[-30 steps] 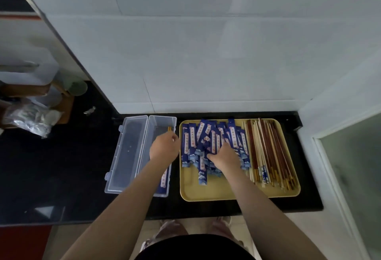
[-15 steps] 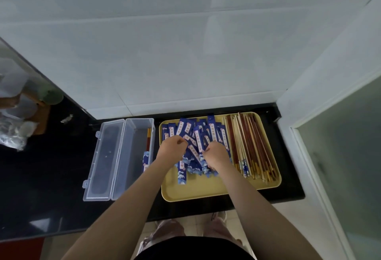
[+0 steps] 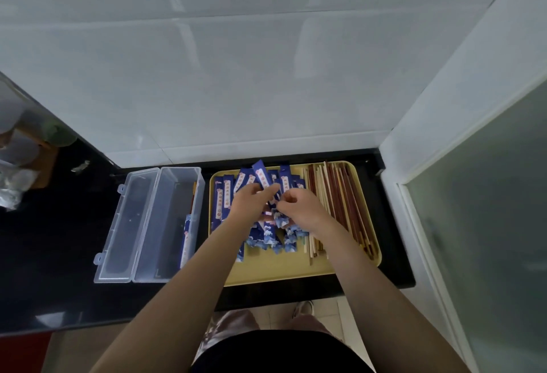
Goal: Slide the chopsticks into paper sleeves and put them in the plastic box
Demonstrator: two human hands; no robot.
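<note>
A yellow tray (image 3: pixel 284 272) on the black counter holds a heap of blue paper sleeves (image 3: pixel 225 195) on its left and several bare brown and pale chopsticks (image 3: pixel 340 201) on its right. Both hands are over the heap. My left hand (image 3: pixel 251 201) grips one blue sleeve (image 3: pixel 262 176) that sticks up and away from me. My right hand (image 3: pixel 302 210) pinches the near end of that sleeve with curled fingers. To the left of the tray stands the clear plastic box (image 3: pixel 165 224), lid open, with a sleeved pair of chopsticks (image 3: pixel 186 236) lying along its right wall.
White tiled wall rises right behind the tray and box. A frosted glass door (image 3: pixel 488 224) closes off the right side. Far left on the counter are a wooden board (image 3: pixel 44 165), jars and a plastic bag. The counter's front edge runs just below the tray.
My left hand left the plastic box and came right to the sleeve heap. Both hands have lifted one blue sleeve off the pile. The camera view turned to the right.
</note>
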